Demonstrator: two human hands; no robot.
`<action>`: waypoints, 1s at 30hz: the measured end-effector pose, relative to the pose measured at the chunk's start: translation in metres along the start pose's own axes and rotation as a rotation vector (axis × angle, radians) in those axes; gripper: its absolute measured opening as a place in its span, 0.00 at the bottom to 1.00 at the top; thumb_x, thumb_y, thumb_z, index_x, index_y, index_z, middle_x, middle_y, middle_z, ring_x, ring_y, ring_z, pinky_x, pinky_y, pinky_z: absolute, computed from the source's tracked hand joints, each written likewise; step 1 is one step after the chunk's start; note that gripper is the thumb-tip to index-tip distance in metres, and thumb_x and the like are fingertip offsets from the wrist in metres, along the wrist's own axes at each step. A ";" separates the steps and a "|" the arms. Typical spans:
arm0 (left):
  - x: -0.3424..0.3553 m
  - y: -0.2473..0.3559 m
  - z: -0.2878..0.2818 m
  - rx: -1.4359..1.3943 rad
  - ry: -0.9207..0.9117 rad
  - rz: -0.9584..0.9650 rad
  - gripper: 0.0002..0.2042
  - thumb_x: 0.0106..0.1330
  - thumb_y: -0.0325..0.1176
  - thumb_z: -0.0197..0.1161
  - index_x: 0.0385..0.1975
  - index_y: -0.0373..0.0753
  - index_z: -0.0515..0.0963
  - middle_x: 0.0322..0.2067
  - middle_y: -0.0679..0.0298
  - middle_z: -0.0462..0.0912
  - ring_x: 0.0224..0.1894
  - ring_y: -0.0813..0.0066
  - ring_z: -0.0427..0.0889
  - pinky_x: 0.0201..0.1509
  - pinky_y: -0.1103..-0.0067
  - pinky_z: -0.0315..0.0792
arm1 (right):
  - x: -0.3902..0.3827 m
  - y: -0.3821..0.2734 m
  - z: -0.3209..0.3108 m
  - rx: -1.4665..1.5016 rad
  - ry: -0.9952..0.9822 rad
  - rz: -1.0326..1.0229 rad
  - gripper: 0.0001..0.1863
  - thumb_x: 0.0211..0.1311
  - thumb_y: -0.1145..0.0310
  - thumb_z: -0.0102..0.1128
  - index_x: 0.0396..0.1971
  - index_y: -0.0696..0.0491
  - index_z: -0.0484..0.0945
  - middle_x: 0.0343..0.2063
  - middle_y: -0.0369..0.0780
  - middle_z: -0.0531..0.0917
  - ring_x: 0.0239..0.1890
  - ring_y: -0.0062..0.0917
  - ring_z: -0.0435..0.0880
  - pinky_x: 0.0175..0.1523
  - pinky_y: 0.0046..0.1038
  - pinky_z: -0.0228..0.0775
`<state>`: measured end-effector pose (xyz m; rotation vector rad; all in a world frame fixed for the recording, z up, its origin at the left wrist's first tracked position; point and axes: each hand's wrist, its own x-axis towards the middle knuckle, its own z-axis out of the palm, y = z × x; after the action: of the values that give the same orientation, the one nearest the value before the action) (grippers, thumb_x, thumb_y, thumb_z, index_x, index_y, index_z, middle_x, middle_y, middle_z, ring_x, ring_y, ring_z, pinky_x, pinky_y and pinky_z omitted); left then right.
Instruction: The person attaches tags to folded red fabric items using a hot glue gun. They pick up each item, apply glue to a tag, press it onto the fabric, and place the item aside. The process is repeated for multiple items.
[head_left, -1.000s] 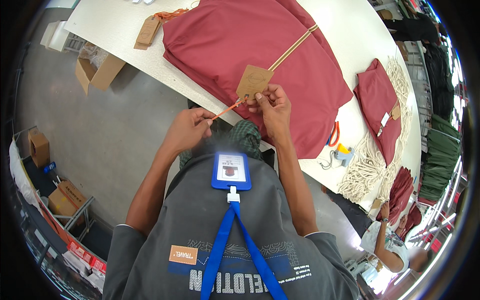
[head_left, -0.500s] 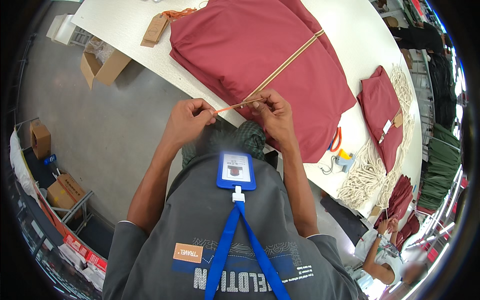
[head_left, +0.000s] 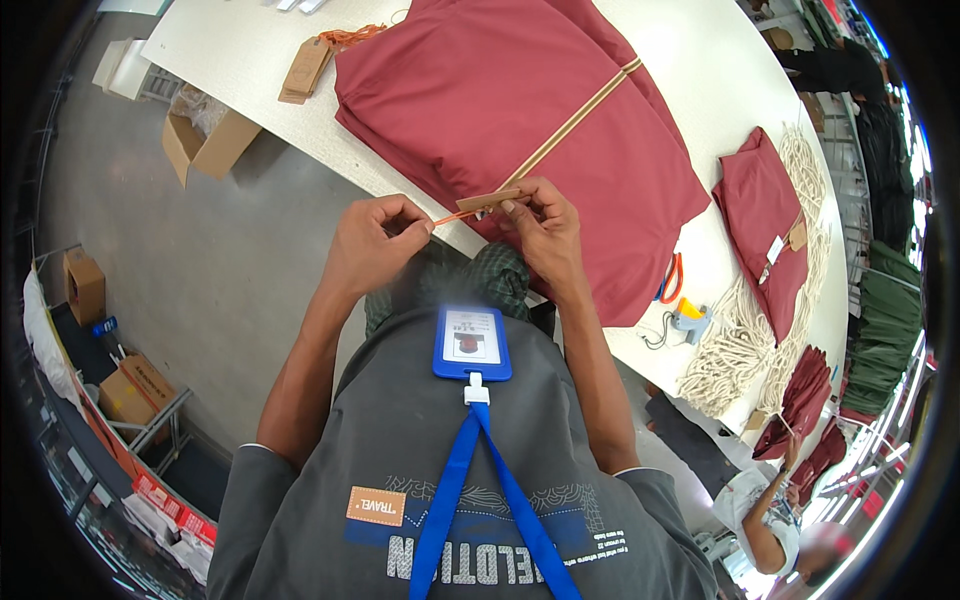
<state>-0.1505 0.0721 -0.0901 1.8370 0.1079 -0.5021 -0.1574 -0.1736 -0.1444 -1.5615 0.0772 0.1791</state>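
Observation:
My left hand (head_left: 370,245) pinches the end of an orange string (head_left: 452,217) between thumb and fingers. The string runs to a brown cardboard hang tag (head_left: 488,200), which my right hand (head_left: 553,238) grips by its other end. Both hands are above the near edge of the table. Just beyond them lies a large folded bundle of dark red fabric (head_left: 450,110), crossed by a tan striped strap (head_left: 572,118). At the far left of the table is a stack of similar tags (head_left: 303,72) with orange strings (head_left: 355,36).
Right of the bundle are orange-handled scissors (head_left: 677,278), a yellow-and-grey hand tool (head_left: 690,318), cream cords (head_left: 735,350) and a smaller red bundle (head_left: 755,215) with tags. An open carton (head_left: 225,145) stands on the floor at left. Another person (head_left: 765,515) works at lower right.
The hang tag in my right hand has turned so that its flat face shows. My left hand has stayed nearly in place, with the string still held between both hands.

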 end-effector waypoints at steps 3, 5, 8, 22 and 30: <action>0.000 0.001 0.000 -0.003 0.023 0.030 0.09 0.65 0.31 0.66 0.31 0.30 0.84 0.22 0.66 0.83 0.26 0.85 0.78 0.32 0.82 0.71 | -0.001 0.000 0.001 -0.017 0.000 0.009 0.05 0.72 0.79 0.59 0.44 0.57 0.79 0.36 0.34 0.85 0.38 0.15 0.82 0.44 0.20 0.76; 0.000 0.002 -0.001 -0.017 0.036 0.038 0.09 0.67 0.32 0.67 0.31 0.30 0.84 0.22 0.67 0.83 0.26 0.86 0.78 0.32 0.82 0.71 | -0.003 0.000 0.004 -0.030 0.000 0.012 0.05 0.70 0.80 0.59 0.42 0.57 0.79 0.34 0.34 0.84 0.37 0.15 0.81 0.44 0.20 0.75; 0.000 0.003 -0.002 -0.041 0.053 0.037 0.11 0.68 0.34 0.68 0.31 0.30 0.83 0.22 0.67 0.83 0.26 0.86 0.77 0.32 0.82 0.71 | -0.003 -0.002 0.010 -0.042 -0.005 -0.002 0.05 0.68 0.82 0.59 0.40 0.58 0.80 0.33 0.34 0.83 0.35 0.16 0.80 0.45 0.22 0.74; 0.021 0.017 -0.002 0.440 0.288 0.598 0.07 0.62 0.31 0.74 0.27 0.36 0.84 0.23 0.65 0.82 0.25 0.74 0.79 0.30 0.75 0.70 | 0.000 -0.016 0.026 -0.492 0.034 -0.208 0.09 0.62 0.83 0.59 0.40 0.57 0.82 0.31 0.43 0.84 0.33 0.32 0.84 0.39 0.31 0.75; 0.039 0.028 0.012 0.278 0.087 0.607 0.08 0.60 0.32 0.75 0.35 0.37 0.87 0.24 0.61 0.81 0.27 0.69 0.79 0.32 0.73 0.72 | -0.003 -0.011 0.032 -0.253 -0.003 -0.066 0.08 0.67 0.82 0.60 0.42 0.58 0.84 0.33 0.39 0.86 0.36 0.23 0.85 0.42 0.26 0.78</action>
<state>-0.1099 0.0449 -0.0837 2.0383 -0.4711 -0.0073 -0.1607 -0.1419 -0.1327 -1.8132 0.0005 0.1437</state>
